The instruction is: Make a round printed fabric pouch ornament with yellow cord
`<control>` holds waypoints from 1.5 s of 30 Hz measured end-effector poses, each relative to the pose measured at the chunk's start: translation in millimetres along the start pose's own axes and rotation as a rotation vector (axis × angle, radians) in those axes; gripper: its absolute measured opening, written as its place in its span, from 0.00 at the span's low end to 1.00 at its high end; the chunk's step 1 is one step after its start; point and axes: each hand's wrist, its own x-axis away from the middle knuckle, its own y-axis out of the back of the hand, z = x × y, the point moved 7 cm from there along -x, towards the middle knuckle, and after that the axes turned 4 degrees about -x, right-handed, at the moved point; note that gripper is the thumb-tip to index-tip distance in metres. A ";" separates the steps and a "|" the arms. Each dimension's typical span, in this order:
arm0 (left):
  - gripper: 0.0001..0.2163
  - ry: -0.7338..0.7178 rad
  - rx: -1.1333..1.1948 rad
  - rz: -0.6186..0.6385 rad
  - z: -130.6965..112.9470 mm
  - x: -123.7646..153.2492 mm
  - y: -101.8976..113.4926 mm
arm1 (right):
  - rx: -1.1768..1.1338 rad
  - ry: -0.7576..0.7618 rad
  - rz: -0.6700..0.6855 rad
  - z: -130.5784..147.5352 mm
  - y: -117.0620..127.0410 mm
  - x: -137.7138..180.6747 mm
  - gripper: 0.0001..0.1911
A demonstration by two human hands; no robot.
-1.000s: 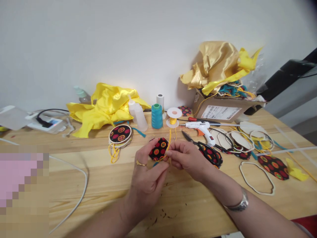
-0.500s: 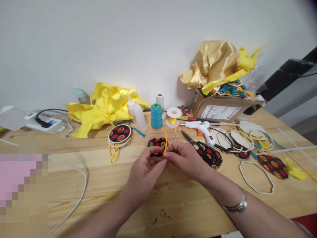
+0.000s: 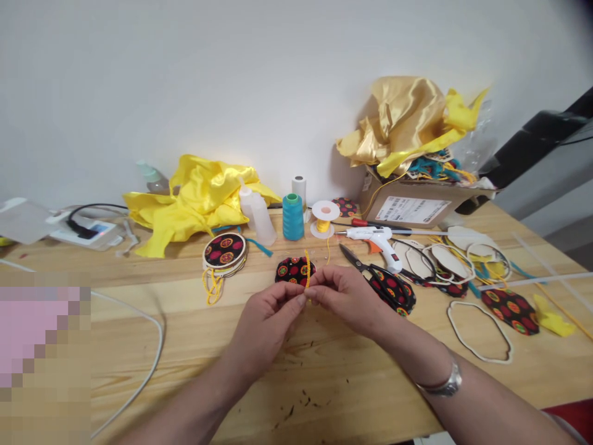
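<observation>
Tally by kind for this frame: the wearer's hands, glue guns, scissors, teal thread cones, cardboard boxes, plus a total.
Hands (left hand, right hand): 2
Glue gun: 1
Scissors: 1
Teal thread cone: 1
Cardboard box: 1
Total: 6

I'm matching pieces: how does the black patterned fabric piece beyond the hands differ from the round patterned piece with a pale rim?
The black patterned fabric piece looks unrimmed; the round patterned piece is pale-rimmed. The fabric piece is partly hidden behind the twisted yellow cord; the round piece's face is fully visible. Both carry red and orange motifs on black.
</observation>
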 end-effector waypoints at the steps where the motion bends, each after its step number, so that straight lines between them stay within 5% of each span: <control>1: 0.07 0.010 0.010 0.003 0.8 -0.1 0.0 | -0.017 -0.011 0.006 -0.1 -0.2 -0.2 0.05; 13: 0.06 0.061 0.218 0.057 3.6 -0.1 -4.6 | -0.210 -0.109 0.149 -4.0 -6.4 0.6 0.08; 19: 0.07 0.048 0.240 0.048 5.1 -0.4 -3.6 | -0.172 -0.072 0.107 1.3 -3.4 -0.1 0.06; 34: 0.09 0.005 0.281 -0.050 7.3 -6.5 5.6 | 0.457 0.203 -0.068 28.4 15.6 10.3 0.13; 37: 0.08 0.012 0.320 -0.052 8.0 -7.5 5.5 | 0.539 0.317 -0.113 36.4 8.5 20.0 0.12; 45: 0.06 0.162 0.605 -0.031 11.1 -3.6 -3.4 | 1.072 0.907 -0.119 51.1 -37.7 51.3 0.10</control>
